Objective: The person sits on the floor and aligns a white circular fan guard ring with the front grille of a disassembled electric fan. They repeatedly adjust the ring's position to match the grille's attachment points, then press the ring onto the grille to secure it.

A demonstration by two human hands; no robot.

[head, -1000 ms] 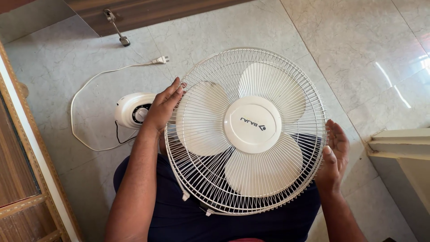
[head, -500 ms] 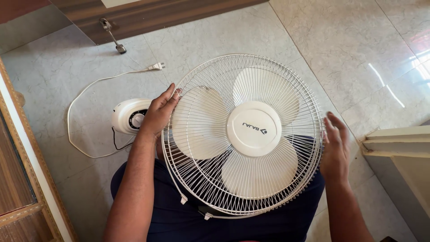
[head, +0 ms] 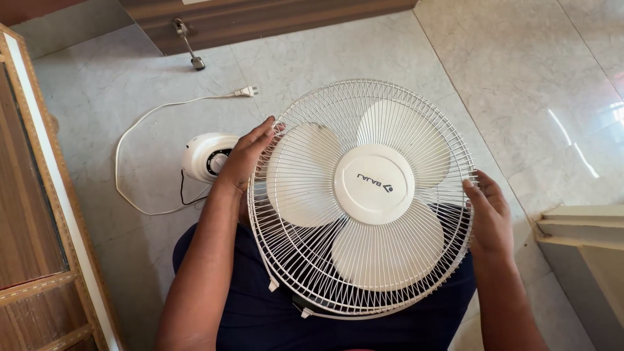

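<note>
A white table fan lies face up over my lap, its round wire grille (head: 305, 260) covering three white blades (head: 302, 175) and a round white hub cap (head: 374, 184). My left hand (head: 246, 156) holds the grille's left rim, fingers curled over the wires. My right hand (head: 489, 211) grips the right rim, thumb on the wires. The fan's white base (head: 207, 157) with a dark dial sits on the floor behind my left hand.
A white power cord (head: 140, 123) loops over the grey marble floor to a plug (head: 246, 91). A wooden door frame (head: 45, 214) runs along the left. A metal door stopper (head: 188, 42) stands by a dark wood panel. A pale step (head: 578, 227) lies right.
My right hand has closed in from beside the grille and now grips its right rim. My left hand stays on the left rim. The view shifted slightly.
</note>
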